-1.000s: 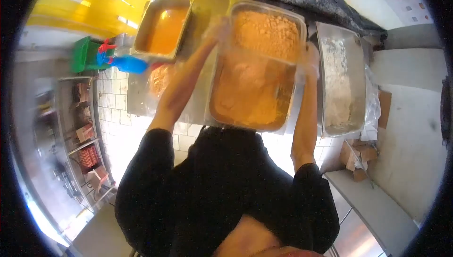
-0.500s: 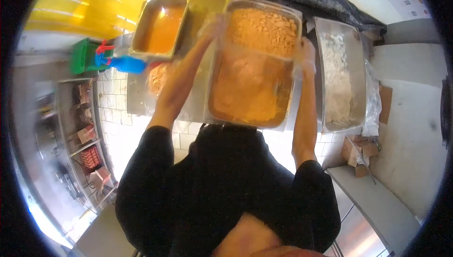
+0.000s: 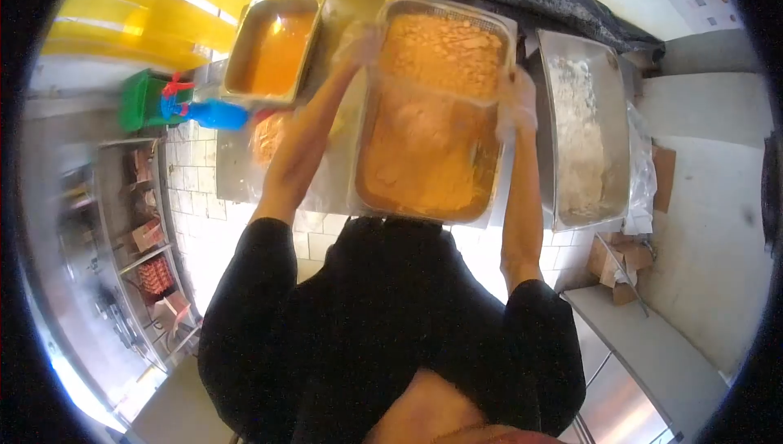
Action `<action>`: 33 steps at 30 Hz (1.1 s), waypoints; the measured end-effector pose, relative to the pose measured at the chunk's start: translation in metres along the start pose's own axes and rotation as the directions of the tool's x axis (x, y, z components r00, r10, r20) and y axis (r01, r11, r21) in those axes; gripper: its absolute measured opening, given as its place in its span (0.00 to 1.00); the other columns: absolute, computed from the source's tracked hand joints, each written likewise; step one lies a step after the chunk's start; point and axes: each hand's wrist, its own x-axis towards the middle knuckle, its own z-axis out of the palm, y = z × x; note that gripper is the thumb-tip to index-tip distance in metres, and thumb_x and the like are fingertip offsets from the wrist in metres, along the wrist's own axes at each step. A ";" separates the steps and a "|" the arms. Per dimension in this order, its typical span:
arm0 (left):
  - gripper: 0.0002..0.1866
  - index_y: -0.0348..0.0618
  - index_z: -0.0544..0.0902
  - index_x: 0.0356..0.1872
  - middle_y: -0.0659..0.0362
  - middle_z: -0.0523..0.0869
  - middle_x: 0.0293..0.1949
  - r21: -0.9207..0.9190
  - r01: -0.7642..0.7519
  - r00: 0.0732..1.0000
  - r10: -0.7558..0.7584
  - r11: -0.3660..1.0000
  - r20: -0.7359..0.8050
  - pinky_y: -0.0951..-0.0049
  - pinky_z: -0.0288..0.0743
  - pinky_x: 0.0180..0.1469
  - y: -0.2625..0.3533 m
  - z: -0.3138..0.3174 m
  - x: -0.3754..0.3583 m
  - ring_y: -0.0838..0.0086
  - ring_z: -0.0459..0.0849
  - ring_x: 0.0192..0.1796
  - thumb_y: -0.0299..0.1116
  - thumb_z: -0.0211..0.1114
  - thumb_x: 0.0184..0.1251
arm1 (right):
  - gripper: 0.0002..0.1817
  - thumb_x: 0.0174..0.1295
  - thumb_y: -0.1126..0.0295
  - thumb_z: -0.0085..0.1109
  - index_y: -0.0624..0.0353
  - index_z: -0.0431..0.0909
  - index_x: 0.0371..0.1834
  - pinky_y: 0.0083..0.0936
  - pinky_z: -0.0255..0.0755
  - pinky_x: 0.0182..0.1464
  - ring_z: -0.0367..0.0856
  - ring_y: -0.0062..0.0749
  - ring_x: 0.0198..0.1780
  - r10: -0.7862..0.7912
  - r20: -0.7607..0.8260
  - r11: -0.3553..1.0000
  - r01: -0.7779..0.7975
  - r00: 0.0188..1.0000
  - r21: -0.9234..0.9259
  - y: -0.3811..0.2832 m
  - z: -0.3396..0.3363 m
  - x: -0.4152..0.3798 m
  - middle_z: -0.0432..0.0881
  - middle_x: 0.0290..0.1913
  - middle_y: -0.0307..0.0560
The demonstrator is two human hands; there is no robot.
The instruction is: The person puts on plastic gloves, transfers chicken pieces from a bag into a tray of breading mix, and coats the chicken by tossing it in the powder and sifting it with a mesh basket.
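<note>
A perforated steel pan [image 3: 481, 17] with orange-coated pieces [image 3: 444, 48] sits over the far half of a deep steel pan [image 3: 357, 187]. Fine orange powder [image 3: 424, 163] covers the near half of the deep pan, and a blurred haze hangs over it. My left hand [image 3: 359, 46], in a clear glove, is closed at the perforated pan's left edge, smeared by motion. On the opposite edge, my right hand [image 3: 517, 101], also gloved, is closed around the side. The fingers' undersides are hidden.
Orange liquid fills a steel pan [image 3: 231, 77] at the back left. Nearer lie a blue spray bottle [image 3: 216, 114], a green crate [image 3: 140, 101] and a bag of orange food [image 3: 267, 138]. To the right stands a long pan [image 3: 617, 150] holding whitish flour.
Both hands and the perforated pan have shifted slightly to the left, still blurred by motion. The pieces inside lie differently. The view has shifted a little too.
</note>
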 end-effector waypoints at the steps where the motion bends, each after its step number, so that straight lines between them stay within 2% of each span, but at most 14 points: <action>1: 0.15 0.35 0.79 0.45 0.54 0.83 0.32 -0.012 -0.011 1.000 0.011 1.000 -0.007 0.67 0.77 0.27 0.003 0.007 0.006 0.70 0.82 0.28 0.33 0.54 0.62 | 0.22 0.67 0.53 0.51 0.65 0.79 0.42 0.38 0.72 0.48 0.81 0.50 0.44 -0.039 -0.001 0.999 0.039 0.999 0.007 0.007 0.008 0.007 0.82 0.41 0.61; 3: 0.13 0.43 0.84 0.36 0.52 0.83 0.27 -0.583 0.450 0.890 -0.398 0.677 0.224 0.61 0.77 0.30 0.014 0.036 0.007 0.63 0.82 0.28 0.42 0.58 0.64 | 0.21 0.66 0.54 0.51 0.65 0.79 0.41 0.37 0.72 0.47 0.81 0.48 0.43 0.099 0.028 0.993 -0.101 0.995 0.067 -0.025 -0.025 -0.004 0.83 0.40 0.60; 5: 0.13 0.39 0.82 0.39 0.53 0.84 0.30 -0.502 0.390 0.918 -0.369 0.772 0.146 0.61 0.77 0.29 0.006 0.034 0.001 0.65 0.82 0.28 0.38 0.56 0.63 | 0.21 0.66 0.54 0.52 0.64 0.80 0.40 0.36 0.72 0.46 0.82 0.46 0.42 0.219 0.076 0.968 -0.226 0.973 0.112 -0.033 -0.020 -0.002 0.83 0.39 0.59; 7: 0.14 0.36 0.80 0.41 0.54 0.85 0.33 -0.422 0.297 0.953 -0.295 0.857 0.071 0.61 0.77 0.27 0.015 0.019 0.004 0.67 0.83 0.29 0.34 0.54 0.62 | 0.20 0.66 0.55 0.52 0.64 0.80 0.38 0.36 0.73 0.44 0.82 0.45 0.40 0.055 -0.098 0.987 -0.040 0.994 0.157 -0.003 0.013 -0.001 0.84 0.38 0.57; 9: 0.09 0.40 0.82 0.34 0.54 0.84 0.31 -0.736 0.418 0.877 -0.449 0.532 0.173 0.61 0.75 0.26 0.016 -0.011 0.005 0.65 0.82 0.27 0.33 0.55 0.60 | 0.20 0.66 0.55 0.52 0.65 0.80 0.39 0.37 0.73 0.45 0.83 0.43 0.40 0.125 -0.047 0.981 -0.117 0.991 0.154 -0.019 -0.013 -0.008 0.84 0.38 0.57; 12: 0.10 0.41 0.82 0.34 0.54 0.84 0.31 -0.712 0.454 0.873 -0.428 0.536 0.235 0.61 0.75 0.27 -0.011 -0.007 -0.004 0.66 0.81 0.26 0.34 0.55 0.62 | 0.20 0.68 0.56 0.51 0.66 0.79 0.42 0.37 0.74 0.46 0.83 0.39 0.41 0.230 0.091 0.962 -0.241 0.969 0.127 -0.036 -0.021 -0.005 0.84 0.40 0.57; 15: 0.11 0.41 0.82 0.36 0.54 0.84 0.32 -0.680 0.448 0.890 -0.361 0.581 0.278 0.62 0.76 0.29 -0.010 0.001 -0.004 0.65 0.81 0.28 0.35 0.54 0.64 | 0.22 0.69 0.54 0.51 0.66 0.78 0.46 0.38 0.74 0.46 0.83 0.40 0.42 -0.027 0.060 0.996 0.022 0.998 0.082 -0.018 -0.004 0.002 0.84 0.40 0.56; 18: 0.13 0.41 0.82 0.39 0.53 0.84 0.34 -0.696 0.460 0.854 -0.489 0.552 0.176 0.63 0.77 0.32 0.017 0.013 -0.008 0.64 0.82 0.31 0.37 0.53 0.66 | 0.24 0.69 0.53 0.50 0.66 0.77 0.49 0.38 0.73 0.48 0.83 0.47 0.45 0.228 0.146 0.932 -0.259 0.963 0.254 -0.028 -0.017 0.001 0.83 0.41 0.59; 24: 0.15 0.40 0.80 0.45 0.52 0.84 0.38 -0.690 0.463 0.869 -0.439 0.555 0.230 0.64 0.79 0.38 0.011 0.038 -0.007 0.61 0.83 0.37 0.39 0.51 0.69 | 0.20 0.69 0.54 0.49 0.62 0.78 0.46 0.37 0.74 0.45 0.82 0.43 0.42 0.106 0.022 0.994 -0.105 0.994 -0.029 -0.022 -0.024 -0.007 0.83 0.42 0.56; 26: 0.16 0.40 0.80 0.47 0.51 0.84 0.39 -0.846 0.390 0.865 -0.459 0.363 0.202 0.65 0.80 0.40 0.003 0.120 -0.015 0.60 0.84 0.38 0.40 0.50 0.71 | 0.19 0.68 0.55 0.50 0.62 0.79 0.43 0.36 0.74 0.46 0.82 0.45 0.41 0.216 0.110 0.974 -0.222 0.970 0.042 -0.030 -0.022 -0.001 0.83 0.39 0.57; 27: 0.17 0.39 0.79 0.48 0.51 0.84 0.40 -0.965 0.260 0.854 -0.473 0.026 0.217 0.64 0.80 0.41 0.008 0.152 -0.023 0.60 0.84 0.39 0.40 0.49 0.71 | 0.19 0.68 0.55 0.51 0.63 0.80 0.42 0.36 0.74 0.45 0.82 0.43 0.40 0.061 0.033 0.993 -0.064 0.998 0.104 -0.022 -0.006 -0.005 0.83 0.37 0.56; 28: 0.17 0.39 0.79 0.48 0.51 0.84 0.40 -0.966 0.259 0.857 -0.467 0.022 0.219 0.64 0.80 0.41 0.015 0.126 -0.020 0.60 0.84 0.39 0.40 0.49 0.71 | 0.19 0.68 0.55 0.51 0.63 0.80 0.40 0.35 0.74 0.43 0.82 0.42 0.39 -0.090 -0.062 0.984 0.099 0.994 0.151 -0.015 -0.001 -0.007 0.84 0.35 0.56; 30: 0.18 0.39 0.79 0.49 0.50 0.84 0.42 -0.428 0.543 0.837 -0.426 0.722 0.344 0.67 0.80 0.45 0.020 0.033 -0.002 0.62 0.84 0.42 0.42 0.49 0.72 | 0.19 0.68 0.56 0.51 0.63 0.80 0.40 0.35 0.74 0.44 0.82 0.42 0.39 -0.001 -0.049 0.997 0.005 0.999 0.081 -0.006 -0.015 -0.001 0.83 0.35 0.56; 33: 0.19 0.40 0.79 0.49 0.50 0.84 0.43 -0.549 0.558 0.822 -0.505 0.622 0.264 0.65 0.80 0.44 0.026 0.017 -0.008 0.59 0.85 0.43 0.43 0.49 0.72 | 0.19 0.68 0.56 0.51 0.63 0.80 0.39 0.34 0.74 0.43 0.82 0.42 0.39 0.019 -0.039 1.000 -0.019 0.999 -0.003 -0.004 -0.007 0.008 0.83 0.36 0.56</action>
